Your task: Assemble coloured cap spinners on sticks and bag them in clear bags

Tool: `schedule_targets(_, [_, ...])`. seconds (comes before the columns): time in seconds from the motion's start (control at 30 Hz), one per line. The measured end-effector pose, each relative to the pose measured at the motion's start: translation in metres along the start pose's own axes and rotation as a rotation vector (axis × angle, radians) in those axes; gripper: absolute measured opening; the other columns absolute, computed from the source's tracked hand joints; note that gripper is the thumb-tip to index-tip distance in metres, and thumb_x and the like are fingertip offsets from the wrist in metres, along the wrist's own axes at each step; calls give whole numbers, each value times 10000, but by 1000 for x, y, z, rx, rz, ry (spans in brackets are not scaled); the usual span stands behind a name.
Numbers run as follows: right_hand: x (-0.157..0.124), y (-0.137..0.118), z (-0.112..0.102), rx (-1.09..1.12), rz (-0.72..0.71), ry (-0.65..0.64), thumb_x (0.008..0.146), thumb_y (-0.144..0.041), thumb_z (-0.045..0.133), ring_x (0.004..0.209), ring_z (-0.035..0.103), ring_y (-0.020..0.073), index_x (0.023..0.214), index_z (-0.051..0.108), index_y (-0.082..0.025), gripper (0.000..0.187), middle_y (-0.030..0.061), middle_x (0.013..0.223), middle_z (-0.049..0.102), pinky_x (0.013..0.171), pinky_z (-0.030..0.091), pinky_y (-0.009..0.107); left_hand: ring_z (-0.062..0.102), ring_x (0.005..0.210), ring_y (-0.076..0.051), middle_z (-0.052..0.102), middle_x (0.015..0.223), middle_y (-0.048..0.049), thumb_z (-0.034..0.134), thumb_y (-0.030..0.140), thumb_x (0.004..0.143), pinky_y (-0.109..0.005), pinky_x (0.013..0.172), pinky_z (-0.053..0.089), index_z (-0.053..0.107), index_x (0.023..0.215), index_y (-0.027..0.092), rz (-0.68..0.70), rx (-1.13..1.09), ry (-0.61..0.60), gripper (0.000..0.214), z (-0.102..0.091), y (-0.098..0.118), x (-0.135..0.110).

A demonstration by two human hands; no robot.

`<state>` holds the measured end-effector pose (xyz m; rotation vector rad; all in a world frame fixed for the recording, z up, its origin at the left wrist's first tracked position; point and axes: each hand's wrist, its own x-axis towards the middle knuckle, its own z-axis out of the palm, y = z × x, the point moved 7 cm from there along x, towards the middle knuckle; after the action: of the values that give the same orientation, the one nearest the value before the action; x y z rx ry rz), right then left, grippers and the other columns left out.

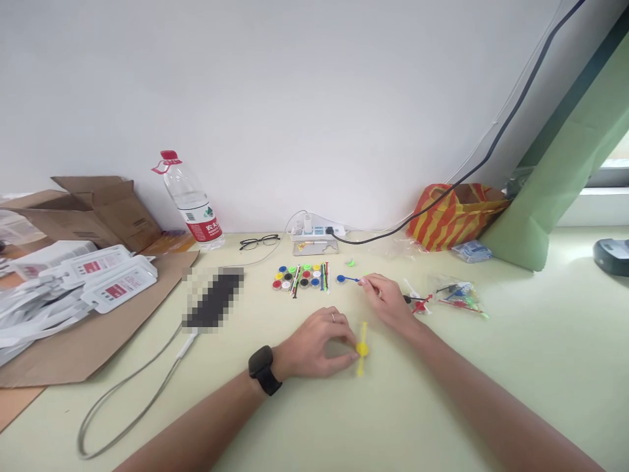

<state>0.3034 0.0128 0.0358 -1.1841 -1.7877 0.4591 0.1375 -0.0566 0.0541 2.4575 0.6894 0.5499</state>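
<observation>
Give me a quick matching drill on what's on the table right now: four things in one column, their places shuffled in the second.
Things:
1. yellow piece
2. blue piece
3. glasses
4. water bottle

Places:
A. beside the cardboard box, by the wall
B. held at its end by the right hand
C. pinched by the left hand
D. just left of the power strip

Pairs: 1-C, 2-B, 3-D, 4-A
</observation>
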Motion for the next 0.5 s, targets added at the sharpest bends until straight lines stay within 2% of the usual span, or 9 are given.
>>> schedule_targets(0.07, [1,-1,-2,-6,3,-14,1034,-467,417,806,631,245,832,674,-210,416,78,826,697,713,472,366,617,1010,-271,684,1090,-66,698,414,884,-433,959,487,679,1264,304,32,35,-32,396,2,6,-1])
schedule_targets(0.13, [1,-4,-4,-21,1,-41,1032,-475,416,763,612,233,813,667,-212,425,70,788,680,687,462,358,610,1031,-282,669,1133,-74,701,448,878,-441,960,484,613,1363,311,22,56,-23,512,2,6,-2])
schedule_targets(0.2, [2,-8,-5,-36,-3,-76,1031,-483,416,740,599,226,798,663,-213,433,66,770,670,671,453,352,614,1004,-277,680,1079,-72,687,457,888,-435,941,487,648,1274,287,17,51,-18,423,2,6,-1])
schedule_targets(0.27, [1,-12,-7,-49,-3,-100,1030,-490,417,725,590,222,775,658,-212,448,64,759,665,661,444,346,620,964,-267,687,992,-65,671,445,902,-425,915,494,683,1102,262,23,44,-9,272,4,5,-1])
schedule_targets(0.33, [0,-15,-8,-54,8,-112,1029,-500,418,704,581,217,743,658,-209,472,60,740,661,648,436,339,617,963,-263,685,981,-67,657,404,916,-423,903,500,675,1018,252,17,59,45,184,2,2,-1])
schedule_targets(0.4, [-1,-16,-9,-35,33,-125,1026,-513,418,668,567,206,717,663,-205,500,51,704,653,627,424,327,605,1036,-269,672,1076,-76,634,343,933,-431,929,502,655,1050,255,-27,87,165,147,-5,-5,-1])
schedule_targets(0.5, [-5,-14,-7,7,86,-159,1020,-540,426,575,518,173,655,650,-196,549,19,593,594,579,388,303,563,1174,-279,623,1218,-84,624,300,947,-452,1006,484,605,1171,258,-125,125,344,228,-16,-17,-3])
